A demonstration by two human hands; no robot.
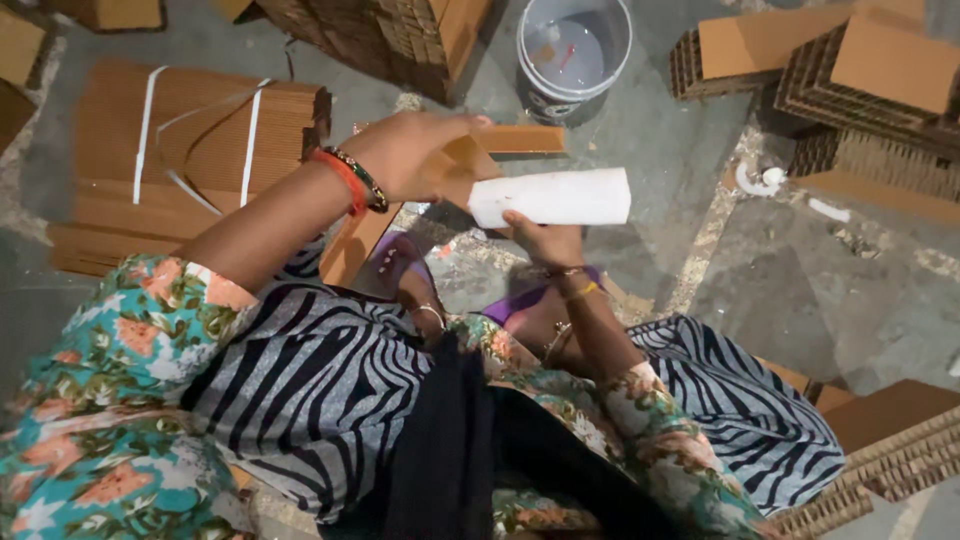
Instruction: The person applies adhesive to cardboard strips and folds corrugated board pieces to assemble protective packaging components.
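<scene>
My left hand (415,155), with red and dark bangles at the wrist, is closed over a brown cardboard piece (500,142) held in front of me. My right hand (540,238) reaches up from below and grips a flat white folded piece (552,197) by its lower edge. The white piece lies level, its left end touching the cardboard under my left hand. Below both hands are my feet in purple sandals (405,265) and my lap in floral and zebra-striped cloth.
A grey bucket (573,55) stands on the concrete floor just beyond my hands. A strapped bundle of flat cardboard sheets (190,150) lies at left. Stacks of corrugated cardboard (860,90) fill the top right, more at bottom right (890,450) and top centre.
</scene>
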